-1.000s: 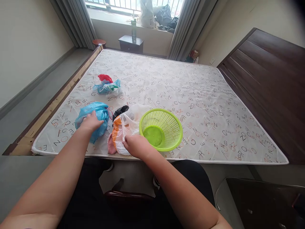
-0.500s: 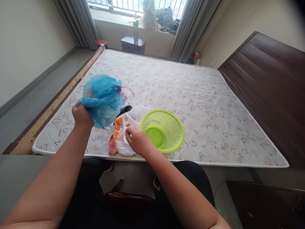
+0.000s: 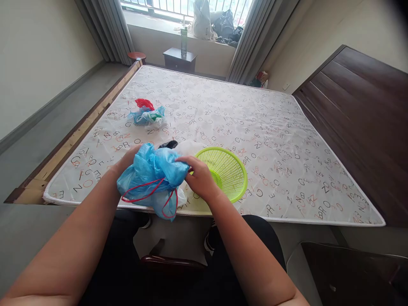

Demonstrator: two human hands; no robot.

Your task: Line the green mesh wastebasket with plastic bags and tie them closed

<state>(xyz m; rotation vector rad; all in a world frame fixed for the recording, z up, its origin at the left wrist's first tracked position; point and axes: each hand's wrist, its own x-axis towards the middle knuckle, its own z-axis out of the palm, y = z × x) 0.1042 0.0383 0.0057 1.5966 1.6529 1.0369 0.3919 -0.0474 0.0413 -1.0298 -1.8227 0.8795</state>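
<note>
A crumpled blue plastic bag (image 3: 153, 168) with a thin red drawstring hangs between my hands, above the near edge of the mattress. My left hand (image 3: 130, 154) is at its far left side, fingers hidden behind the plastic. At the right side, my right hand (image 3: 201, 177) pinches the bag, thumb underneath and fingers on top. Just right of it stands a green plastic basket (image 3: 245, 178), partly covered by that hand. A whitish plastic bag (image 3: 191, 148) and a small black item (image 3: 169, 145) lie behind the blue bag, which hides much of them.
On the mattress (image 3: 287, 170), farther left, lies a small heap of red, blue and clear plastic bags (image 3: 148, 114). A wooden bed rail (image 3: 79, 123) runs along the left, a dark headboard (image 3: 357, 102) on the right. A nightstand (image 3: 180, 59) with a bottle (image 3: 184, 41) stands beyond.
My left hand has brought the blue bag down and toward me. The right hand has come up from the white bag and taken hold of it. The plastic heap behind is now uncovered.
</note>
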